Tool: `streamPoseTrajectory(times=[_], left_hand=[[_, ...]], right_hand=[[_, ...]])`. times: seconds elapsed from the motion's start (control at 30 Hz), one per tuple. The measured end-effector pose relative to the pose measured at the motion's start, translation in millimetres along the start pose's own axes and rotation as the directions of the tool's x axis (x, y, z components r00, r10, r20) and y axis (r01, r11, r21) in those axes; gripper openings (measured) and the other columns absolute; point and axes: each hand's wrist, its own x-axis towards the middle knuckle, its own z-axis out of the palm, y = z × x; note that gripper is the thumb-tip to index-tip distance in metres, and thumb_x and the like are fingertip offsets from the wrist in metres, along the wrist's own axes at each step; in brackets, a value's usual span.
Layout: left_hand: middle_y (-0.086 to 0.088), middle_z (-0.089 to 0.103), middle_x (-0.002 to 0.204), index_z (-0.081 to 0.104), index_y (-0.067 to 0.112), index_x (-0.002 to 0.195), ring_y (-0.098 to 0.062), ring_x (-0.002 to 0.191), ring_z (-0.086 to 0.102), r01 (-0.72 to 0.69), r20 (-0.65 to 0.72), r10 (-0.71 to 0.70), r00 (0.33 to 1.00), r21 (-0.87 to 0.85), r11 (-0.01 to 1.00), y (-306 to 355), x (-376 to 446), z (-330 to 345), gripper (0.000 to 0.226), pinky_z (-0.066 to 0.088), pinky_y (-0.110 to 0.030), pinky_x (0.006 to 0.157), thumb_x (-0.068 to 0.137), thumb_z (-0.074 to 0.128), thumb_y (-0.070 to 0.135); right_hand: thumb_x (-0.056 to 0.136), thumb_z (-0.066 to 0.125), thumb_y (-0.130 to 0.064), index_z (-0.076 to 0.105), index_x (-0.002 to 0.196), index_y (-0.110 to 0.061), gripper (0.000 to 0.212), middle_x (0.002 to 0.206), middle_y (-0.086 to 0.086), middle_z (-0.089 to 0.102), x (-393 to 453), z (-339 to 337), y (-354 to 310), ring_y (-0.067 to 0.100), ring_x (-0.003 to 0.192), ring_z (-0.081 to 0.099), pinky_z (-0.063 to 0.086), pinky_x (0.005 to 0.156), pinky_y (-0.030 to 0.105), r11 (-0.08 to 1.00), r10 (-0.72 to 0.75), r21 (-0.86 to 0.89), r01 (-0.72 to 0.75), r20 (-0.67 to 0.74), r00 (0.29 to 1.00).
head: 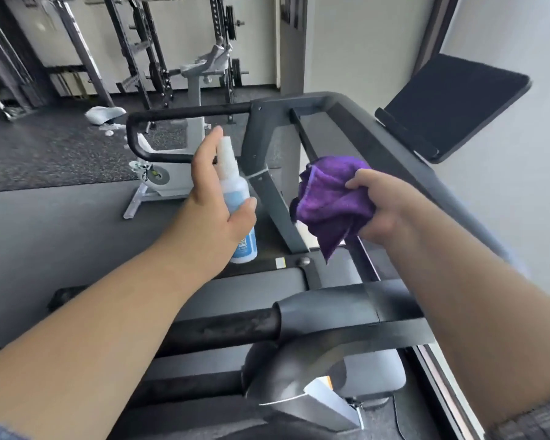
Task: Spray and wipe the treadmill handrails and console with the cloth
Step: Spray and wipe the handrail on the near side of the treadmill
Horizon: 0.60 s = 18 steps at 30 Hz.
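Purple cloth (332,201) bunched in right hand (381,208) | spray bottle (238,198) gripped by left hand (216,201)

spray bottle (240,198) label part-hidden by hand, dark screen (451,106) unreadable

A single wide-angle view from the person's head looks forward and steeply down. Both forearms enter from the lower corners and meet near the centre of the frame, close to the lens. The treadmill handrail (185,112) crosses the upper middle, the console screen (451,106) sits upper right, and the gym floor (45,154) recedes upper left.
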Motion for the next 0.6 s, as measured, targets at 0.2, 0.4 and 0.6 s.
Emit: streamPoseTrajectory(times=[0.2,0.4,0.6], left_hand=[[0.012,0.054,0.105,0.013,0.065,0.137,-0.008,0.082,0.06,0.058,-0.068,-0.054,0.996,0.053,0.997,-7,-35,-35,0.082,0.046,-0.027,0.074,0.088,0.063,0.023],[0.017,0.059,0.1,0.022,0.065,0.136,-0.007,0.081,0.059,0.111,-0.117,-0.099,0.988,0.1,0.989,-7,-78,-75,0.079,0.044,-0.026,0.07,0.083,0.065,0.025],[0.033,0.055,0.11,0.028,0.061,0.136,0.011,0.091,0.054,0.067,-0.087,-0.059,0.994,0.093,0.993,-21,-138,-127,0.076,0.038,0.0,0.073,0.087,0.068,0.019]], right_hand=[[0.088,0.042,0.0,0.052,0.134,-0.002,0.048,0.13,0.019,0.064,-41,61,29,0.039,0.114,0.066,0.052,0.091,0.056,0.969,0.058,0.221,-0.111,0.235,0.97],[0.09,0.044,-0.008,0.051,0.135,-0.003,0.046,0.13,0.021,0.062,-84,120,76,0.039,0.115,0.064,0.052,0.09,0.054,0.934,0.017,0.332,-0.129,0.321,0.947],[0.094,0.058,-0.032,0.063,0.114,-0.012,0.029,0.113,0.016,0.072,-131,158,126,0.036,0.094,0.072,0.054,0.088,0.054,0.902,-0.011,0.407,-0.141,0.349,0.937]])
